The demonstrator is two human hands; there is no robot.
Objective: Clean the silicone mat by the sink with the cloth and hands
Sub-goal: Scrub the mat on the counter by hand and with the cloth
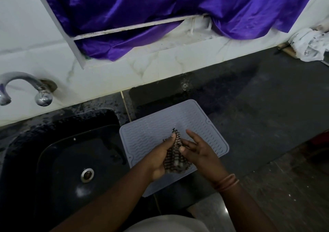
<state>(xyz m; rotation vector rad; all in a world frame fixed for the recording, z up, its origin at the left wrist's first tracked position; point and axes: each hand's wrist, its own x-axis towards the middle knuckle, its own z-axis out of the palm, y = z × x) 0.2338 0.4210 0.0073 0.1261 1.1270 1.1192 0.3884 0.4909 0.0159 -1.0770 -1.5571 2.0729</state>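
Lying flat on the dark stone table [258, 117] beside the black sink [58, 153], the grey ridged silicone mat [151, 126] is seen beneath a checked cloth [173, 156], gripped by the left hand [160, 158] and pinched by the right hand [199, 151].

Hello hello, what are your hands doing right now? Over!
Left hand and right hand both gripping the checked cloth over the grey silicone mat. Mat flat on the counter beside the sink. Nothing in the way.
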